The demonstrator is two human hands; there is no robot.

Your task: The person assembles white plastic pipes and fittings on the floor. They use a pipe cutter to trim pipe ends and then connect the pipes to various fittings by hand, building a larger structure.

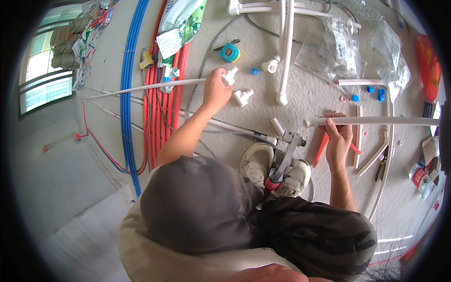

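Note:
My left hand (216,91) grips the end of a long white plastic pipe (169,84) beside a white tee fitting (230,75). The fingers hide where pipe and fitting meet. A second white tee (243,97) lies on the floor just right of that hand. My right hand (338,135) holds another white pipe (384,121) level, its open end pointing left. Between my shoes (259,162) stands a pipe fusion welder (289,151) with a red handle. A short pipe piece (277,127) lies by its heating head.
Blue pipes (131,88) and red pipes (169,112) run along the left. A teal tape measure (229,53), a white elbow (270,66) and joined upright pipes (288,46) lie ahead. Plastic bags (338,49), blue caps (370,89), orange-handled cutters (320,149) and a bottle (421,179) are rightward.

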